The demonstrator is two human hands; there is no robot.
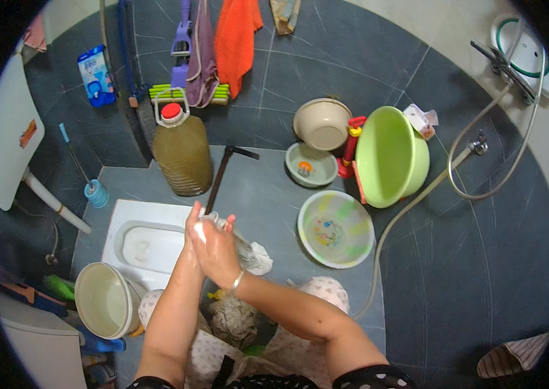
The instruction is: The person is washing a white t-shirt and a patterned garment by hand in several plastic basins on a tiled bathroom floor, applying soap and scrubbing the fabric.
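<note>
My left hand [193,221] and my right hand [217,249] are pressed together in front of me, above the edge of a white squat toilet [133,210]. Wet skin and a white patch of lather [200,232] show on them. The right hand covers much of the left, so I cannot tell whether anything is between the palms. Just beyond the right hand lies a crumpled white plastic bag or cloth [259,258], partly hidden by it. A shaggy grey-white bundle [233,317] sits below my wrists, between my knees in patterned trousers [325,291].
A large jug [183,155] with a red cap stands beyond the toilet. A white bucket [101,301] is at left. To the right are a patterned basin [335,228], a small bowl [311,165], a green tub [391,155] and a hose [413,204] along the floor.
</note>
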